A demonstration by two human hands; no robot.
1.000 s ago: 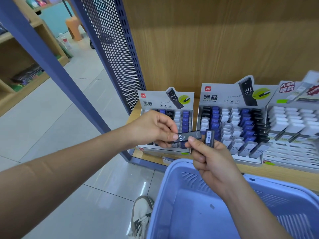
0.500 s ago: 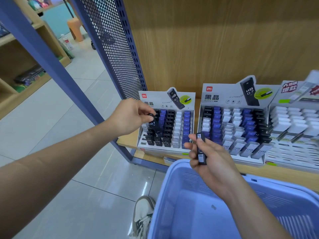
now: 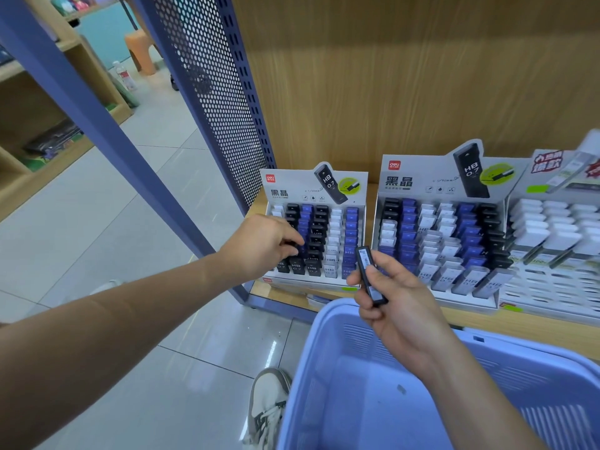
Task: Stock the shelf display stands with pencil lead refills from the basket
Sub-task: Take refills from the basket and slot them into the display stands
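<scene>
The refill case looks light, stiff and smooth (it may slip); the right hand pinches its long sides; for the left hand I cannot tell.

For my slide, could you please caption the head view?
Left hand at the left display stand; right hand holds a black refill.

Left stand and middle stand read "deli", "黑晶", "HB 0.7".

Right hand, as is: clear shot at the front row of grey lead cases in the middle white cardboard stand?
Probably yes. The right hand hovers just in front of the grey lead cases, nothing between; but it pinches a black lead case.
</scene>
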